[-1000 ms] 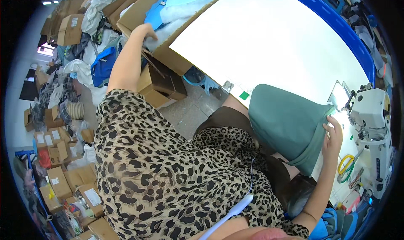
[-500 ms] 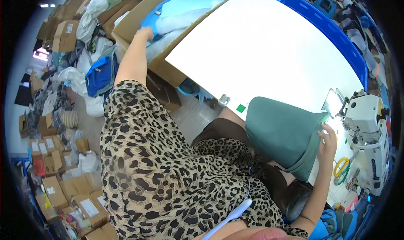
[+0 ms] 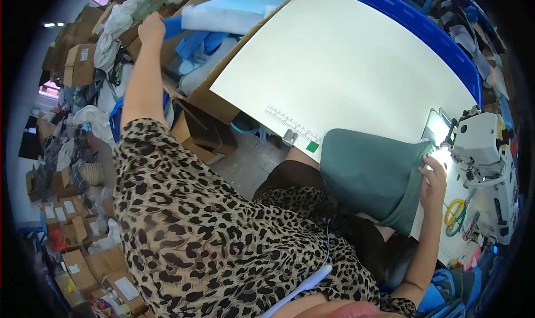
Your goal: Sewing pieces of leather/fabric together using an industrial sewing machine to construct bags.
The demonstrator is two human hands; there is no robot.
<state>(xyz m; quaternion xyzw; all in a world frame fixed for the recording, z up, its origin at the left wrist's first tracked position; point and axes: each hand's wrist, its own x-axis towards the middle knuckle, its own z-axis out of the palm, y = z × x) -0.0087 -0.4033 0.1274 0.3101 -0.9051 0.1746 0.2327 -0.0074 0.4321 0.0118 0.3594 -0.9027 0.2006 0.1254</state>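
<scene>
At the upper left my left hand is reached out over a large open cardboard box, closed on a piece of blue fabric. The blue fabric runs from my fingers toward a pale blue and white padded sheet lying across the box. My right hand grips the right edge of a dark green fabric piece, fingers bent over its hem. That piece lies partly on the white table and hangs over its near edge above my lap. Just right of my right hand stands a white sewing machine with its lamp lit.
The white table has a ruler scale and small metal clip at its near edge. Yellow-and-green scissors lie below the machine. A blue tray lines the far side. The cardboard box stands left; more cartons fill the floor.
My left hand has moved up and left, out of the box, drawing blue fabric with it. The padded sheet has shifted left. My right hand stays at the green fabric's edge.
</scene>
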